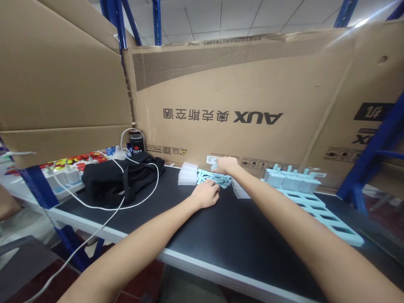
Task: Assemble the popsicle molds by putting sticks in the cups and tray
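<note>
Both my arms reach across a black table [221, 235]. My left hand [206, 194] rests on the tabletop with fingers curled, its fingertips at the edge of a pile of several small light-blue plastic pieces [212, 177]. My right hand [224, 165] is beyond the pile, fingers closed on something small and pale that I cannot make out. Stacks of clear flat plastic parts [187, 173] lie left of the pile. Right of my right forearm, a light-blue grid tray [328, 214] lies flat with light-blue moulded blocks [292, 179] standing at its far end.
A black bag [116, 179] with a white cable [126, 202] over it lies at the table's left. Behind it stand a dark can [136, 142] and white chargers [67, 174]. Large cardboard sheets [252, 105] wall the back. Blue rack posts [372, 155] stand right.
</note>
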Motion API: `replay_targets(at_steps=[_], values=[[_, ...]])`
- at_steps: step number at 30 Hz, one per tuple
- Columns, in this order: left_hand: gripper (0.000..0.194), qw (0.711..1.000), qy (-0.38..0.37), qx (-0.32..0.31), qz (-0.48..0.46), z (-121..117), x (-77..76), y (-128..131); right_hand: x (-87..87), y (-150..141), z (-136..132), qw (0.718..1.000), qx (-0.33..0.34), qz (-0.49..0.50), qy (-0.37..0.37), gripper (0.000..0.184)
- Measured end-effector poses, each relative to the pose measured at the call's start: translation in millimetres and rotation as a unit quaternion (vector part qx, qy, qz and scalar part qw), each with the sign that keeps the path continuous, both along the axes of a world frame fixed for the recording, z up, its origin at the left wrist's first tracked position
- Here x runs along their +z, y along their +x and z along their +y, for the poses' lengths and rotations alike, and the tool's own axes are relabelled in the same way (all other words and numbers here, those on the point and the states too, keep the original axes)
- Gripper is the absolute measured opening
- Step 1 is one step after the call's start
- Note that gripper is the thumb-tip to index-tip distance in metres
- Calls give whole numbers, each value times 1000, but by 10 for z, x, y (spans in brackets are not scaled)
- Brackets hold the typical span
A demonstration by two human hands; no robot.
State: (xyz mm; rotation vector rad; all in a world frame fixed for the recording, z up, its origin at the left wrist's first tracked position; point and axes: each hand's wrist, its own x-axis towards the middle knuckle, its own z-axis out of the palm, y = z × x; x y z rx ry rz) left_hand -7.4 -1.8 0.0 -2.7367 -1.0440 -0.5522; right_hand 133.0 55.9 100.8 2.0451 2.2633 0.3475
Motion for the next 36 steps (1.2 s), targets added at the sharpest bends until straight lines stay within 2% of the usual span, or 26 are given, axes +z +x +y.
replay_targets(at_steps=[5,10,14,17,22,25,28,31,33,35,36], values=[[23,1000,3,3,0,-16,13,-4,-7,93,-3,1000,5,2,-11,81],[24,1000,3,2,1,-30,25,-15,160,399,-103,998,52,-7,-45,71],[24,1000,1,-1,-2,-38,29,-17,261,749,-325,987,120,-11,-106,56],[25,1000,-2,-1,-6,-37,22,-18,222,1015,-515,977,160,37,-135,54],[24,1000,0,-3,-10,-32,0,-17,-15,1320,-627,964,179,128,-147,60],[23,1000,1,-2,-8,-31,-5,-12,-140,1368,-615,966,204,117,-108,56],[23,1000,2,0,-7,-28,-2,-9,-181,1396,-677,961,253,98,-61,53],[23,1000,-2,3,-7,-22,-4,-8,-175,1584,-826,955,258,134,60,49],[22,1000,-6,4,-9,-17,-10,-7,-195,1853,-926,946,192,170,200,43],[22,1000,-10,4,-12,-13,-16,-4,-258,2203,-996,921,59,205,327,43],[21,1000,-11,4,-13,-14,-17,-3,-307,2385,-1019,907,-30,222,357,47]])
